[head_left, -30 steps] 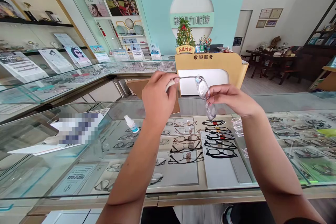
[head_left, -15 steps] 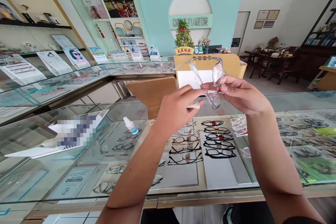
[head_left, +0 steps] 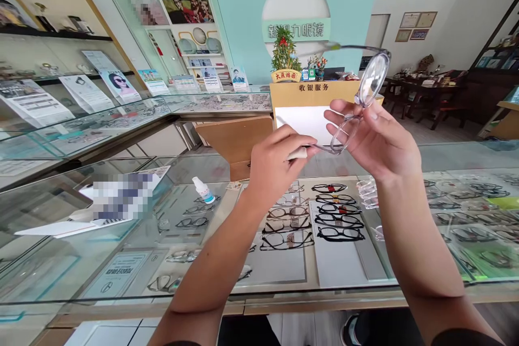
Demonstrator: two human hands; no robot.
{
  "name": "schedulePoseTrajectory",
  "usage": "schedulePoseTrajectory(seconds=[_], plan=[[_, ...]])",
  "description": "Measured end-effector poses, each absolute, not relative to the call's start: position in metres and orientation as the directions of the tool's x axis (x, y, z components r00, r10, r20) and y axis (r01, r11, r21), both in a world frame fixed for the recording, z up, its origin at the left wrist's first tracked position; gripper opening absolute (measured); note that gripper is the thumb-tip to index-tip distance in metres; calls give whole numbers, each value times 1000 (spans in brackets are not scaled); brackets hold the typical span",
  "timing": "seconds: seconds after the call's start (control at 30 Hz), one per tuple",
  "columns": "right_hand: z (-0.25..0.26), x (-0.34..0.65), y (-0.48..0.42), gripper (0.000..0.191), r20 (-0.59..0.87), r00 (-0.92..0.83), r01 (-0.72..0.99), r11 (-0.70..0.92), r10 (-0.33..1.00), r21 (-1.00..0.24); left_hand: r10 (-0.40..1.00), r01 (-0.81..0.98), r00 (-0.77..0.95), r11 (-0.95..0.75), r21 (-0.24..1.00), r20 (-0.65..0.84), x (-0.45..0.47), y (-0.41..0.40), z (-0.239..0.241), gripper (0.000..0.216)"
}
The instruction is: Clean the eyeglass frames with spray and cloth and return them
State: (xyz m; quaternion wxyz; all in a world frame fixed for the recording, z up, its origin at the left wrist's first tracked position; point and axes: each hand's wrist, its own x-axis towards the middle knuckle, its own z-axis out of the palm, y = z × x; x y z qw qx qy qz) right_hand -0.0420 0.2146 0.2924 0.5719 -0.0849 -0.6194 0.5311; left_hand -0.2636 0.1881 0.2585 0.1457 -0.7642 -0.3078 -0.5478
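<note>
"Where are the eyeglasses (head_left: 373,81)?"

"Up between the hands, above the glass counter (head_left: 466,157), turned on edge so one lens sits over the other."

"What's the right hand (head_left: 385,143) doing?"

"Pinching them near the bridge with thumb and fingers. The other fingers are spread, some seen past the lower rim."

"And the left hand (head_left: 275,165)?"

"Its thumb and fingers are pressed together on the lower temple. A pale wad (head_left: 299,153) is tucked in there too; cloth or tissue, I can't tell."

"The other temple?"

"Free. It reaches leftward from the upper lens, higher than both hands, with its far end blurred."

"Anything below them?"

"A column of dark frames (head_left: 340,234), lower than the gap between the hands, by a pale tray (head_left: 336,265). On the glass or under it, I couldn't say."

"And off to the left?"

"A white bottle (head_left: 203,190) with a blue label, to the left of the left hand. Further left lies a white printed item (head_left: 52,227), partly pixelated. Just beyond the left hand stands a brown panel (head_left: 237,140)."
</note>
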Motion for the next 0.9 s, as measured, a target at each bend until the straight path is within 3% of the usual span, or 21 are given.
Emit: schedulePoseTrajectory(seconds=[0.2,0.37,0.5,0.67,0.77,0.9], plan=[[299,-37,208,21,631,-268,-462,478,728,-747,719,598,184,-623,505,670,-281,162,275,57],[307,-30,200,17,641,-206,-519,472,740,-712,891,670,102,-390,632,442,-323,162,260,32],[310,-33,194,11,643,-166,-559,466,747,-686,983,726,-79,-59,685,168,-363,166,219,23],[310,-33,190,11,645,-141,-540,487,751,-686,991,776,-131,123,619,-34,-394,178,156,26],[309,-30,194,13,638,-108,-518,505,762,-691,986,794,-164,157,588,-42,-399,184,135,37],[307,-25,198,9,662,-94,-547,517,743,-658,963,807,-244,137,574,113,-400,185,137,35]])
